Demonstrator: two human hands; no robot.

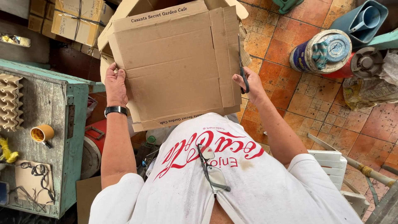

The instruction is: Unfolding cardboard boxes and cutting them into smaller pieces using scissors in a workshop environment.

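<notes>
A flattened brown cardboard box (174, 66) with creases and flaps is held in front of my chest. My left hand (115, 85), with a black watch on the wrist, grips its left edge. My right hand (251, 85) is at the right edge and holds dark-handled scissors (243, 72) whose blades run up along that edge. A pair of glasses (211, 168) hangs from the collar of my white shirt.
A worn teal wooden table (62, 124) stands at left with an egg tray (10, 101), a yellow tape roll (41, 133) and cords. More cartons (78, 18) sit behind. Paint cans and buckets (327, 52) stand on the orange tiled floor at right, with a white plastic chair (331, 161) below.
</notes>
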